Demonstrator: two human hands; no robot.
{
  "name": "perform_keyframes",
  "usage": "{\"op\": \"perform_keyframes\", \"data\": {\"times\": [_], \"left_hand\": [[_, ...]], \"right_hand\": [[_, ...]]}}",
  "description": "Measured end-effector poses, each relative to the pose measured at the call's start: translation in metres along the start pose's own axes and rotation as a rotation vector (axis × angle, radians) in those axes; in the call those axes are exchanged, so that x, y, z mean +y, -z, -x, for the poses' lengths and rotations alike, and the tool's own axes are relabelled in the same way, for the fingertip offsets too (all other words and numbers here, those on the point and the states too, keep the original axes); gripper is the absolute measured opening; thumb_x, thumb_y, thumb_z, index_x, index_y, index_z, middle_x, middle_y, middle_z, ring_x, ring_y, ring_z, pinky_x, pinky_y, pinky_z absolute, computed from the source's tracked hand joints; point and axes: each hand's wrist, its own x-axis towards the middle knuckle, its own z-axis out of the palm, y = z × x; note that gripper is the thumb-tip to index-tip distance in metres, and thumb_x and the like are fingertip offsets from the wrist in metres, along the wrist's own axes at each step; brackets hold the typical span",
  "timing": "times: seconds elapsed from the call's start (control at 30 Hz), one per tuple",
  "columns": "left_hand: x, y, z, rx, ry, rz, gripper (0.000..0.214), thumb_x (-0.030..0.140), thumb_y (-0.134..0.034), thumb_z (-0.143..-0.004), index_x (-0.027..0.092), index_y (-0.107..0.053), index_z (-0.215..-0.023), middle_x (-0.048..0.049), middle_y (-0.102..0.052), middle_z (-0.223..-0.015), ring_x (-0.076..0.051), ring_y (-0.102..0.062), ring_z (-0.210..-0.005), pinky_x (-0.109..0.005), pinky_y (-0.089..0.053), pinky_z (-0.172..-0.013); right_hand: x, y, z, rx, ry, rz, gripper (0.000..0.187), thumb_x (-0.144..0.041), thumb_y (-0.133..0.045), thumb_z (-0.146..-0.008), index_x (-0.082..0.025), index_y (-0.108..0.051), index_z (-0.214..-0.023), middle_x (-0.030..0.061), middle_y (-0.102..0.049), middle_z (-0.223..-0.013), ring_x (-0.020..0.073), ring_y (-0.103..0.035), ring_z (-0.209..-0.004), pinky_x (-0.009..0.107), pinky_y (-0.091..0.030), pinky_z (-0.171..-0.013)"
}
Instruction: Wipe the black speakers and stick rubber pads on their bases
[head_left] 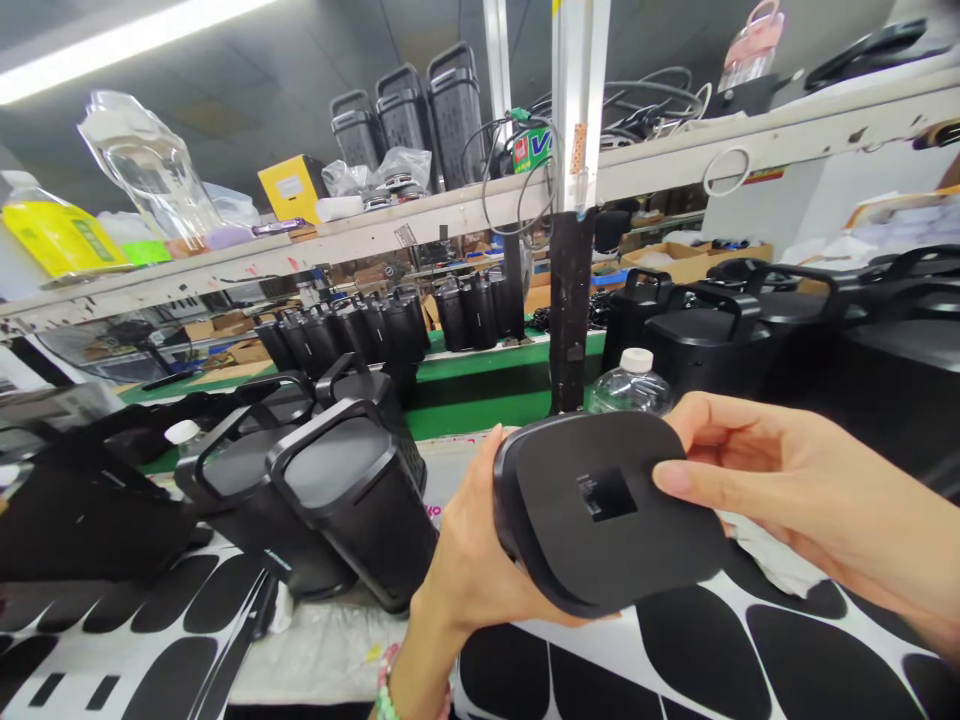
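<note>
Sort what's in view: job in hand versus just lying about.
Likely the job:
held black rounded plastic unit;
black handled plastic units, left;
white sheets with black rounded shapes.

Probably just lying about:
yellow plastic bottle;
yellow rectangular box;
clear white-capped plastic bottle, right.

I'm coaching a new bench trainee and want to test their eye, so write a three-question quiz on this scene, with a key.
1. Multiple choice: where is the bracelet of pink and green beads worn?
A) right wrist
B) left wrist
C) both wrists

2. True or false: while the left hand holds the smooth black unit with rounded corners, the right hand has its thumb on the unit's flat face.

3. Fill the gap: the clear plastic bottle behind the unit has a ____ cap.

Key: 1. B; 2. True; 3. white.
</note>
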Motion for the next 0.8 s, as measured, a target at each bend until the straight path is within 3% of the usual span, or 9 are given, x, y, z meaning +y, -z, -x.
{"op": "perform_keyframes", "data": {"times": [0.13, 0.37, 0.6, 0.8], "left_hand": [[-0.0002, 0.0003, -0.0022, 0.026, -0.039, 0.049, 0.147, 0.060, -0.092, -0.035, 0.024, -0.013, -0.154, -0.0152, -0.060, -0.135, -0.036, -0.067, -0.114, -0.044, -0.062, -0.092], [-0.0035, -0.0013, 0.0016, 0.021, -0.058, -0.006, 0.149, 0.065, -0.089, -0.037, 0.018, -0.010, -0.154, -0.0233, -0.058, -0.136, -0.039, -0.066, -0.115, -0.047, -0.061, -0.092], [-0.0063, -0.0020, 0.0023, 0.023, -0.052, 0.007, 0.150, 0.066, -0.089, -0.036, 0.019, -0.010, -0.154, -0.0219, -0.058, -0.136, -0.039, -0.065, -0.115, -0.047, -0.062, -0.091], [-0.0045, -0.0001, 0.0009, 0.003, -0.022, 0.024, 0.152, 0.063, -0.091, -0.032, 0.021, -0.011, -0.154, -0.0196, -0.059, -0.136, -0.038, -0.066, -0.115, -0.046, -0.062, -0.092]], "right_hand": [[0.0047, 0.0020, -0.0019, -0.027, 0.000, 0.034, 0.031, -0.042, -0.085, -0.065, -0.021, -0.063, -0.072, -0.0019, -0.062, -0.064, 0.0112, -0.055, -0.059, 0.020, -0.042, -0.056], [0.0074, 0.0040, -0.0038, -0.027, 0.021, 0.082, 0.031, -0.044, -0.085, -0.065, -0.022, -0.064, -0.073, -0.0004, -0.065, -0.067, 0.0136, -0.058, -0.061, 0.022, -0.044, -0.057], [0.0047, 0.0000, -0.0044, -0.011, 0.013, 0.073, 0.035, -0.046, -0.087, -0.060, -0.022, -0.064, -0.071, 0.0005, -0.063, -0.064, 0.0148, -0.056, -0.059, 0.023, -0.044, -0.053], [0.0033, 0.0008, -0.0017, -0.015, -0.014, 0.089, 0.035, -0.046, -0.086, -0.063, -0.021, -0.064, -0.074, -0.0006, -0.063, -0.067, 0.0132, -0.055, -0.062, 0.022, -0.044, -0.056]]}}
